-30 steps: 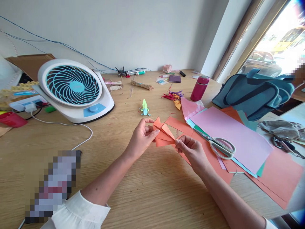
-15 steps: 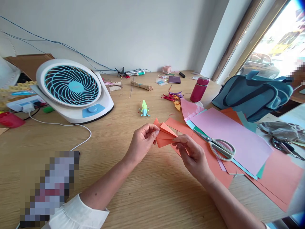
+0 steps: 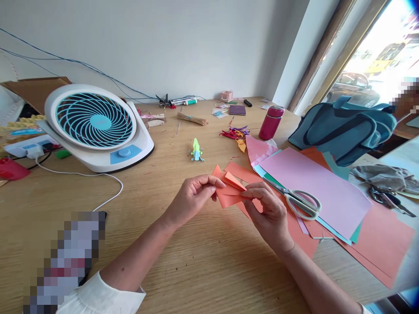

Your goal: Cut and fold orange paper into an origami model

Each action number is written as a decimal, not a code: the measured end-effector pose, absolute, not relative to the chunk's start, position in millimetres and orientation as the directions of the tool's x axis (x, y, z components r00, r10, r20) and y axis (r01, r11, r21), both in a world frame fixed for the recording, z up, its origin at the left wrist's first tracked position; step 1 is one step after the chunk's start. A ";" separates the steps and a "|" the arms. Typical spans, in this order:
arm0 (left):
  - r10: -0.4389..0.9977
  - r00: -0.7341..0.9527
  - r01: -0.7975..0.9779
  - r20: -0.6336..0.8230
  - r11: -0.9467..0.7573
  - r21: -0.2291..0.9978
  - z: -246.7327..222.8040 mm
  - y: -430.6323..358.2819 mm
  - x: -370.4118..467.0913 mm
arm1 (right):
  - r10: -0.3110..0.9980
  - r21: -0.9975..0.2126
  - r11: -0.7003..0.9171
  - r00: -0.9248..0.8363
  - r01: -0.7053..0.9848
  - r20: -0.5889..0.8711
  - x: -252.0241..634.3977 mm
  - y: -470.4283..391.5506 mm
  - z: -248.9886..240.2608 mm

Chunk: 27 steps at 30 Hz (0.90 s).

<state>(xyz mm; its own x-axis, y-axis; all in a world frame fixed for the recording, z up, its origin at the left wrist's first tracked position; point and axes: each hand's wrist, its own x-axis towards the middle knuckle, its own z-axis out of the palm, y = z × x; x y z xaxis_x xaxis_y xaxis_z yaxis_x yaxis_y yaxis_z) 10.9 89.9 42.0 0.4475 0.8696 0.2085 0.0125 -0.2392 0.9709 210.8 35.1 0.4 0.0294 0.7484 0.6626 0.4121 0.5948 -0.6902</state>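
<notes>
Between my hands, above the table, is a folded piece of orange paper (image 3: pixel 228 196) with a narrow raised flap along its upper side. My left hand (image 3: pixel 193 198) pinches its left part between thumb and fingers. My right hand (image 3: pixel 266 213) grips the right corner, where the folds come together. Just beyond stands a small green and blue folded paper figure (image 3: pixel 196 150). A pair of scissors (image 3: pixel 303 204) with pale handles rests on coloured paper sheets (image 3: pixel 321 187), to the right of my right hand.
A white and blue fan (image 3: pixel 98 126) stands at the left, its white cable crossing the table. A dark pink bottle (image 3: pixel 271 123), paper scraps (image 3: pixel 235 134) and a bundle of sticks (image 3: pixel 192 118) lie farther back. A blue bag (image 3: pixel 342 131) sits at the right.
My left fingers have shifted on the orange paper, with the forefinger now stretched along it. The paper has turned slightly and my right hand still holds its corner. The view has shifted a little.
</notes>
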 end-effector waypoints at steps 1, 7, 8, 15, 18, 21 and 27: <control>0.853 0.471 -0.009 0.223 -0.248 0.969 42.2 90.0 10.6 | 0.749 -0.698 0.596 0.038 0.396 0.661 210.8 35.4 0.3; 0.789 0.491 0.011 0.369 -0.429 0.903 40.7 88.2 10.4 | 0.769 -0.755 0.584 0.093 0.299 0.632 210.5 35.9 -2.8; 0.778 0.489 0.014 0.395 -0.460 0.888 39.8 88.0 10.0 | 0.769 -0.756 0.585 0.093 0.295 0.632 210.5 35.7 -3.1; 0.661 0.478 0.107 0.578 -0.697 0.709 30.8 90.9 5.3 | 0.766 -0.756 0.594 0.093 0.277 0.636 210.8 35.8 -4.0; 0.633 0.459 0.114 0.623 -0.738 0.665 29.9 92.0 5.2 | 0.763 -0.751 0.604 0.081 0.266 0.642 211.0 36.0 -4.2; 0.635 0.441 0.110 0.635 -0.740 0.664 30.9 91.1 7.3 | 0.778 -0.768 0.588 0.084 0.255 0.623 210.9 35.6 -4.4; 0.777 0.323 0.136 0.540 -0.602 0.787 29.3 78.3 18.6 | 0.800 -0.809 0.552 0.148 0.203 0.582 210.6 35.4 -6.1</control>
<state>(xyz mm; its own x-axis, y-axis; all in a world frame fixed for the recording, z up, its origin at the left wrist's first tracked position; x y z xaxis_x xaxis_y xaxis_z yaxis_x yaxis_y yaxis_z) 18.6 78.3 29.3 0.3233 0.7774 0.5395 0.1360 -0.6024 0.7865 210.6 35.4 -6.1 0.1480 0.7995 0.5821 0.2029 0.5516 -0.8091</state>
